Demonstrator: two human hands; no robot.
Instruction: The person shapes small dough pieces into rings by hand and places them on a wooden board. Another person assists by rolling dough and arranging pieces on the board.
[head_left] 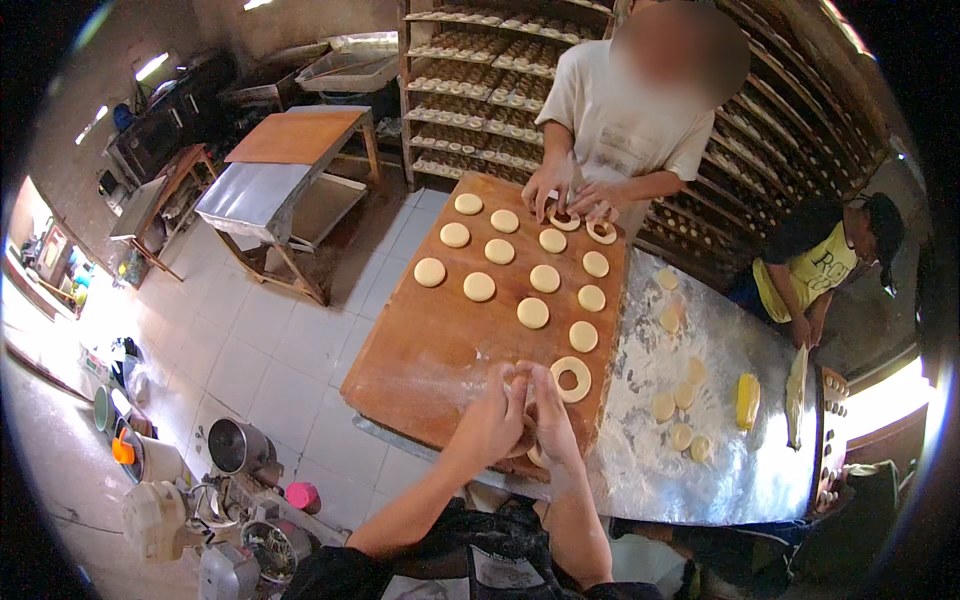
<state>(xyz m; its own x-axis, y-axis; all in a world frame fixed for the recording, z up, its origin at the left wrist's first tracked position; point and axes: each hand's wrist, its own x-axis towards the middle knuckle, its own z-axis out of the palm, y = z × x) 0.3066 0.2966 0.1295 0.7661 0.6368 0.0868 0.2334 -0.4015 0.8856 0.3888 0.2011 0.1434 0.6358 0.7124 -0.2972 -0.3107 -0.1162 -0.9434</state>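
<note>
Over the near end of a wooden board, my left hand and my right hand meet with fingertips curled together. A piece of dough is pinched between them, mostly hidden by the fingers. Right beside my right hand lies a pale dough ring. Another bit of dough peeks out below that hand. Several flat round dough discs sit farther up the floured board. At its far end, a co-worker's hands touch a dough ring, with another ring next to it.
A floured metal table adjoins on the right, bearing dough pieces and a yellow block. A second person stands beyond it. Racks of dough pieces line the back. Pots and a machine stand lower left.
</note>
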